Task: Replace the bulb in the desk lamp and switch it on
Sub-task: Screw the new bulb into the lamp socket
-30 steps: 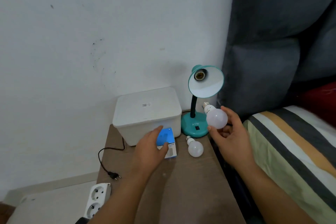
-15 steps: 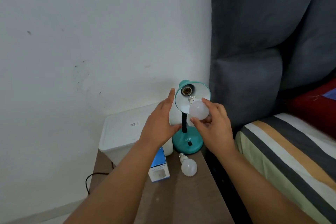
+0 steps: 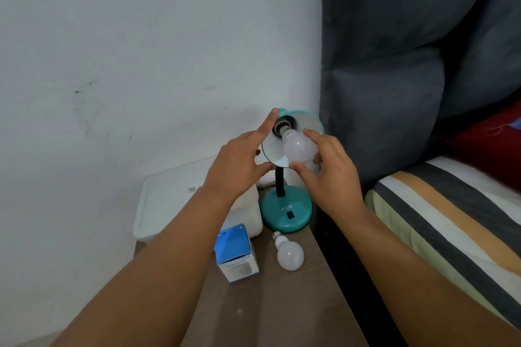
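Bulb [image 3: 299,149] sits at the lamp [image 3: 286,211] socket, gripped by the right hand [image 3: 328,169]; left hand [image 3: 239,162] braces the shade [image 3: 314,122], fingers spread. Screwing-in step: next, clockwise turns, then the switch.

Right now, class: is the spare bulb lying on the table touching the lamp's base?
Apart. The head view shows a strip of bare tabletop between the spare bulb and the lamp's base.
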